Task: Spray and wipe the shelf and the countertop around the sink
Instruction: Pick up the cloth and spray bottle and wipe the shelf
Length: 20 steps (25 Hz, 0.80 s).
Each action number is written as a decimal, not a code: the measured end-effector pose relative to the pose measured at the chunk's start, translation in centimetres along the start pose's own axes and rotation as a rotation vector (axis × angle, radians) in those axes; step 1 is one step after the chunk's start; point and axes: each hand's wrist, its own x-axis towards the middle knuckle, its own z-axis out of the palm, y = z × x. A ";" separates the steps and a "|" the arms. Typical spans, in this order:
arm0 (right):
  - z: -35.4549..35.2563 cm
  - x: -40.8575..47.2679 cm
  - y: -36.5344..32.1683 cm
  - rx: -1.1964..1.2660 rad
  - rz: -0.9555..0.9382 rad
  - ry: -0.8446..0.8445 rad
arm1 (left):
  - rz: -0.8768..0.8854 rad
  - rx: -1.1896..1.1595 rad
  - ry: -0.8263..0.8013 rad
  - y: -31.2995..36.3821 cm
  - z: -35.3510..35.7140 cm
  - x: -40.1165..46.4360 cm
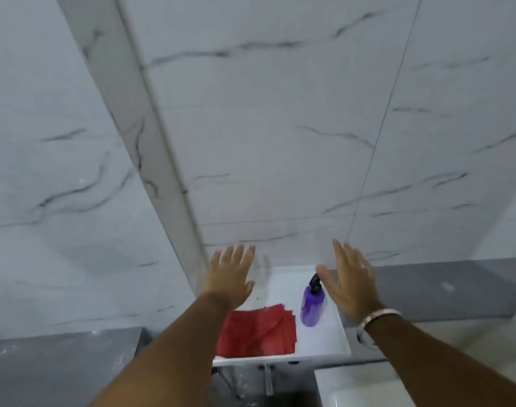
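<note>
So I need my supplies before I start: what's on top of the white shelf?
On the white shelf lie a folded red cloth and a purple spray bottle. The left hand covers part of its back corner.

Glossy marble-veined wall tiles [280, 127], red cloth [256, 333], translucent purple plastic spray bottle [312, 306], smooth white shelf [336, 336]

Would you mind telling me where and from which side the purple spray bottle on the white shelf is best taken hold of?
Probably around the body of the purple spray bottle, just below its black nozzle. It appears to lean toward the wall, its rounded sides exposed. The right hand, open and empty, is right beside it, so come from the right; the red cloth lies on its left on the white shelf.
</note>
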 end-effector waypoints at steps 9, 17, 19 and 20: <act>9.8 -1.4 2.9 0.531 0.222 0.031 | 0.068 -0.387 -0.506 3.4 10.6 0.4; 11.5 -0.5 3.7 0.602 0.213 0.015 | 0.142 -0.624 -0.653 5.2 12.2 3.1; 10.5 0.3 3.1 0.641 0.187 0.027 | -0.138 -1.010 -0.509 3.3 11.4 3.3; 9.9 0.6 2.7 0.674 0.176 0.030 | -0.312 -1.229 -0.407 2.3 10.4 3.4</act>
